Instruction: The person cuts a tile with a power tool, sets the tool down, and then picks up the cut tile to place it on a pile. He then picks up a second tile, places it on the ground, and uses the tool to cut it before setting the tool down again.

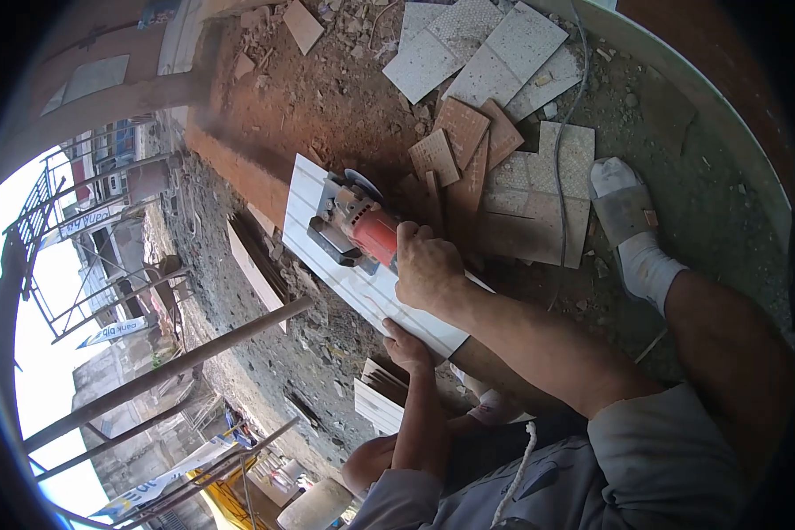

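Note:
A long white tile [336, 278] with thin grey lines lies aslant in front of me. On it rests a red power tile cutter [375, 234], its round blade and metal base towards the tile's far end. My right hand [426, 265] is closed around the cutter's rear body. Near the tile's closer end, my left hand [406, 346] holds its long edge, thumb on top and the other fingers mostly hidden.
Stacked tiles and brown broken pieces [459, 132] lie beyond the cutter, with a grey cable [564, 177] crossing them. More tiles [382, 393] stand beside my left arm. Metal poles [168, 375] run along the left, over rubble. My sandalled foot [623, 203] is at right.

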A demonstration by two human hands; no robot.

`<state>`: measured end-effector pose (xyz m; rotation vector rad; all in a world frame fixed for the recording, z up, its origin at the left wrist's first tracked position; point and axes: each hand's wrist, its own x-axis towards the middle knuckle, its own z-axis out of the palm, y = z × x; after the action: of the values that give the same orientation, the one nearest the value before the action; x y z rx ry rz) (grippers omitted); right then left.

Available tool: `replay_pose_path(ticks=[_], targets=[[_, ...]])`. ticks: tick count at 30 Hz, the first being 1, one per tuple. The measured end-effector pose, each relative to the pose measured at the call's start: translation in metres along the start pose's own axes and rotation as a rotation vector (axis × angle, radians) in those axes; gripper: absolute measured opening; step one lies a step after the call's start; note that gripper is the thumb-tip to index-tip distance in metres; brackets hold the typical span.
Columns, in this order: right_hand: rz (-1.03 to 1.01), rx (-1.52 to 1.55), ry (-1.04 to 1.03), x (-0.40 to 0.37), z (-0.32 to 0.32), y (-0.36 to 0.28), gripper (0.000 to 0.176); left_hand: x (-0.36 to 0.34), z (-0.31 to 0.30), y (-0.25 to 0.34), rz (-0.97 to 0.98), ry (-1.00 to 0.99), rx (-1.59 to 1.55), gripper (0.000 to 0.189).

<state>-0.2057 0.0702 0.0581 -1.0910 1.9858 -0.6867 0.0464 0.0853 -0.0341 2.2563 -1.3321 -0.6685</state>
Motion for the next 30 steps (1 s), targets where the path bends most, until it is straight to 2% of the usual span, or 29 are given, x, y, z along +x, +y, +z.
replay_pose_path(ticks=[3,5,9,13,15,18,21,30], targets=[[0.018,-0.153,0.071,0.007,0.015,-0.008,0.066,-0.007,0.0,0.009,-0.003,0.006,0.064,0.078],[0.04,-0.189,0.044,0.013,0.019,-0.013,0.068,-0.018,-0.004,0.025,-0.052,0.022,0.181,0.079],[0.152,-0.229,-0.023,0.022,0.019,-0.024,0.073,-0.022,-0.007,0.028,-0.042,0.012,0.17,0.079],[0.183,-0.263,-0.005,0.025,0.019,-0.032,0.073,-0.024,-0.011,0.034,-0.086,-0.011,0.161,0.082],[0.236,-0.304,0.011,0.029,0.022,-0.039,0.078,-0.027,-0.012,0.039,-0.105,-0.019,0.184,0.086],[0.203,-0.371,0.086,0.031,0.027,-0.041,0.072,-0.029,-0.012,0.041,-0.133,-0.008,0.194,0.086],[0.143,-0.367,0.024,0.036,0.024,-0.038,0.071,-0.029,-0.008,0.039,-0.129,0.05,0.235,0.081],[0.043,-0.45,-0.078,0.037,0.007,-0.037,0.075,-0.027,-0.012,0.04,-0.149,0.006,0.202,0.081]])
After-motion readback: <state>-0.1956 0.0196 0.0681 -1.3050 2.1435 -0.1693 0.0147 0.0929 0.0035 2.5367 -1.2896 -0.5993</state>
